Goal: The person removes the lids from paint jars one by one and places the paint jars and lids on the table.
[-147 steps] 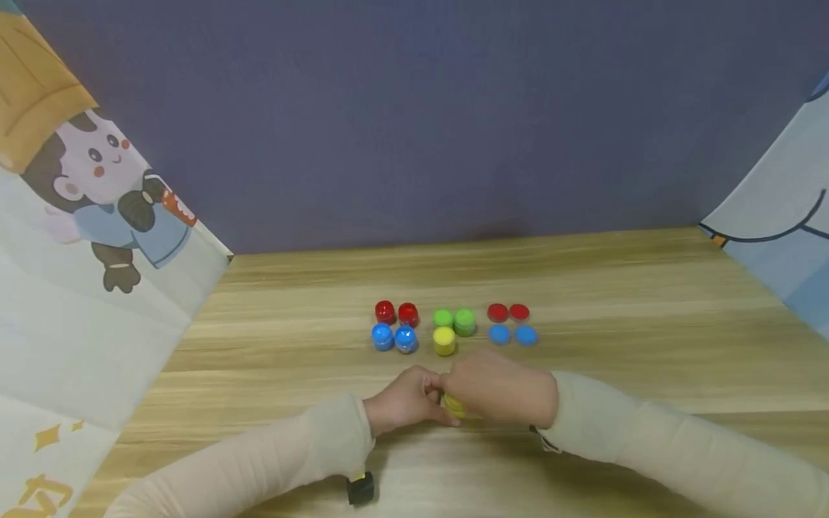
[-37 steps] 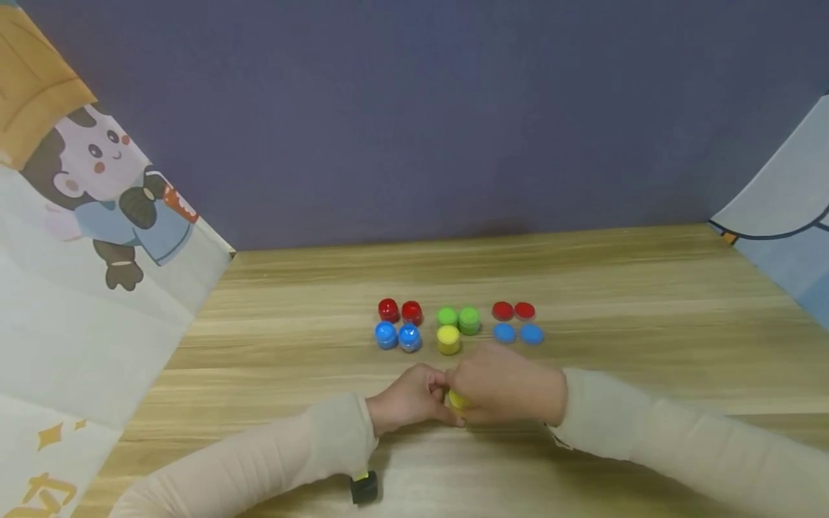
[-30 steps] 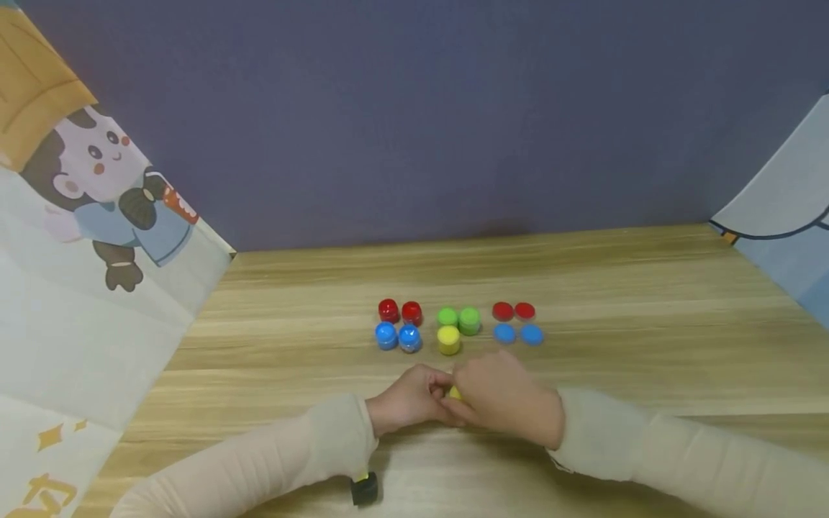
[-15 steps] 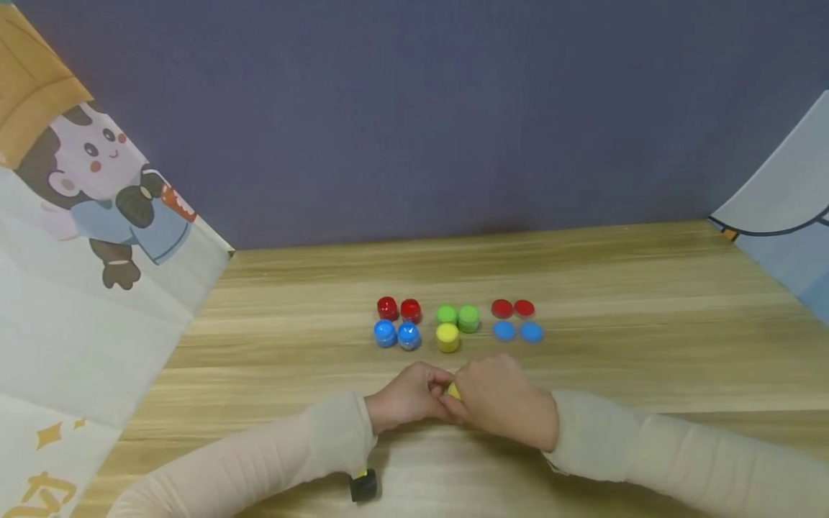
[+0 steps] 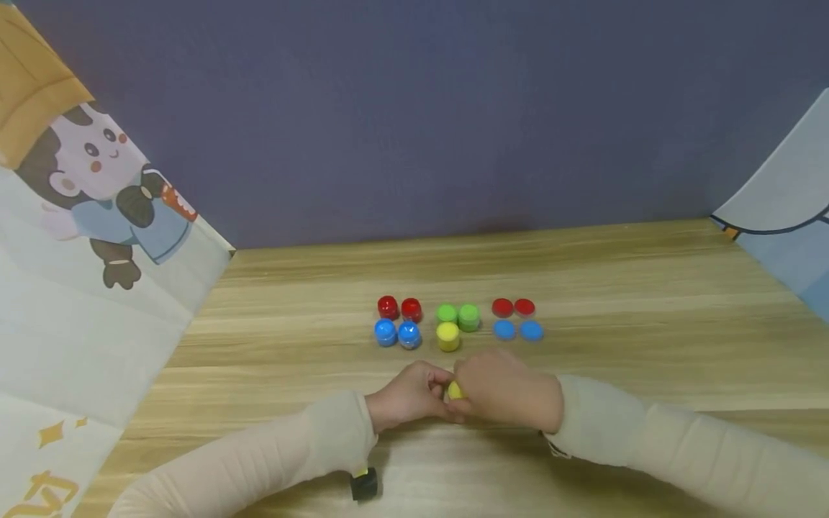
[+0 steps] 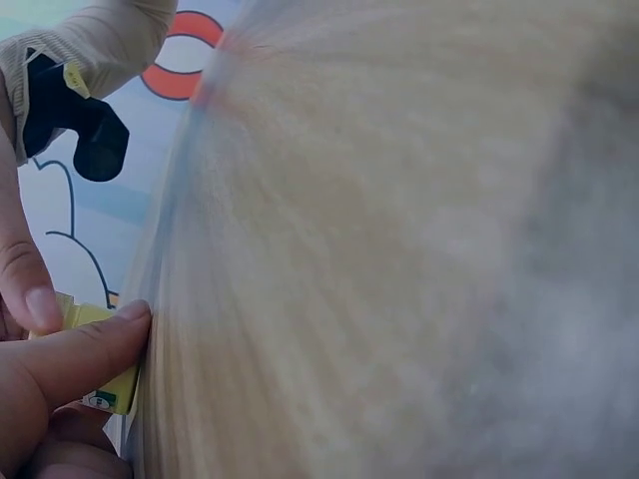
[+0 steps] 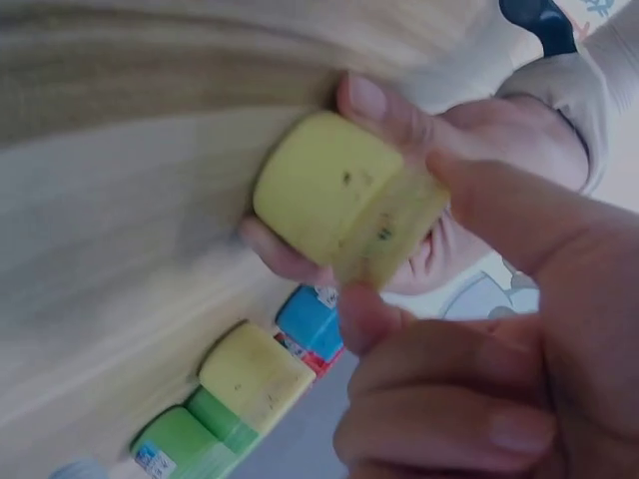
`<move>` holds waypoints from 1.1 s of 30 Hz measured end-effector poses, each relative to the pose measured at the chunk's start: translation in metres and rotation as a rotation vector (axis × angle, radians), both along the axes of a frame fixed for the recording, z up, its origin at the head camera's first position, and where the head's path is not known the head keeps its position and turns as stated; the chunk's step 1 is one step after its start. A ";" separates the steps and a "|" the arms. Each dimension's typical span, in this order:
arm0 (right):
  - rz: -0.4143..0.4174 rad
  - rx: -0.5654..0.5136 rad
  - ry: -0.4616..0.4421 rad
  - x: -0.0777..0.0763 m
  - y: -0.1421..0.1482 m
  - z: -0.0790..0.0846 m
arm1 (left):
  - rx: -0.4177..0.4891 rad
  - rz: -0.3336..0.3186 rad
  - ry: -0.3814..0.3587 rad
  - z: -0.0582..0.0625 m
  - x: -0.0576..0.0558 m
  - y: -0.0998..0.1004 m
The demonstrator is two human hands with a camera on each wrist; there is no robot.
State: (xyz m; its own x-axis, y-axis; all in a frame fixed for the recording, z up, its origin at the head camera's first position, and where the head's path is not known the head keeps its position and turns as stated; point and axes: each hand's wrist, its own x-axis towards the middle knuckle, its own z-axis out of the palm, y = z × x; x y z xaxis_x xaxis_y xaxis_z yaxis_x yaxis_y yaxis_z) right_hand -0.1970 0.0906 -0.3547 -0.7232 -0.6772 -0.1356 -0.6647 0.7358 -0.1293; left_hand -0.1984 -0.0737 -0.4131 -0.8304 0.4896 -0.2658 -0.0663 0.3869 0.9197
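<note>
A small yellow paint jar stands on the table between both hands. My left hand grips its body from the left, with thumb and fingers on either side, as the right wrist view shows. From the right, my right hand pinches the jar's yellow lid between thumb and index finger, its other fingers curled. The lid sits on the jar body. In the head view the right hand hides most of the jar.
Behind the hands stand a lidded yellow jar, two green jars, two red jars and two blue jars. Flat red lids and blue lids lie to their right. A dark panel rises behind the table.
My right hand has turned back and forth about the jar's top, its wrist tilting and its thumb shifting. The left hand keeps its grip in place. The other jars and lids have not moved.
</note>
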 end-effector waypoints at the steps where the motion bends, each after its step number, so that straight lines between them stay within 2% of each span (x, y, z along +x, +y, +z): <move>1: 0.006 -0.001 -0.020 -0.001 0.000 0.001 | 0.003 -0.005 -0.003 0.000 0.000 0.000; 5: 0.018 -0.007 -0.090 -0.003 0.001 0.004 | 0.008 -0.014 -0.010 0.000 -0.001 0.000; 8: 0.041 0.001 -0.087 -0.003 0.001 0.006 | 0.004 -0.009 -0.012 0.002 0.000 -0.001; 15: 0.163 0.092 0.059 0.002 0.008 0.008 | -0.013 0.008 -0.024 0.003 0.001 -0.001; 19: 0.193 0.090 0.087 0.002 0.012 0.008 | -0.018 0.014 -0.032 0.003 0.001 -0.001; 26: 0.117 -0.083 -0.008 0.001 0.014 0.002 | 0.000 -0.002 -0.018 0.000 0.001 -0.001; 29: 0.078 -0.128 0.007 0.003 0.013 0.000 | 0.005 -0.001 -0.014 -0.001 0.001 0.000; 33: 0.036 -0.122 0.067 0.006 0.010 -0.001 | 0.010 0.009 -0.011 -0.001 0.001 0.002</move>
State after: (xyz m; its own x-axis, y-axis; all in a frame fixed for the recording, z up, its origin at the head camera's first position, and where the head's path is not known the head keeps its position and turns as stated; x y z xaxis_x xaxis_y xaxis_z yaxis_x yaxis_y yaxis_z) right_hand -0.1914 0.1009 -0.3558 -0.7026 -0.7116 -0.0025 -0.7009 0.6926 -0.1705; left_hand -0.1974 -0.0721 -0.4140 -0.8318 0.4851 -0.2698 -0.0793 0.3771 0.9228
